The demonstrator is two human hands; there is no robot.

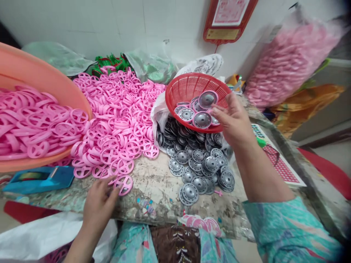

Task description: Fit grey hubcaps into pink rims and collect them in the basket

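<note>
Starting at the near edge: a worktable [157, 175], pale top stained and flecked with coloured scraps; at its front, pink pieces [203, 222] beside the wearer's brown-and-turquoise garment [175, 243]. Left side: one blue tape dispenser [38, 179]; behind it, an orange basin [55, 78] loaded with pink rings. Left of centre: a broad heap of loose pink rings [117, 120]. Right of centre: grey discs [199, 156], piled and overlapping, reaching back to the mouth of a white bag [159, 109]. Farther right: one red-checked sheet [275, 164]. Above the bag's discs: a red basket [189, 84], tilted forward, containing pink-rimmed wheels [207, 99]. Farthest: green items [115, 63], a clear bag of pink pieces [292, 60], a pale wall [82, 22] with a red plaque [230, 18].

Left hand [101, 199]: low at the table front, thumb and fingers at the rim of the nearest pink ring; whether clenched on it, cannot tell. Right hand [233, 118]: extended over the basket's right rim, thumb and fingers parted, grip released, thumb tip just beside the uppermost wheel.
</note>
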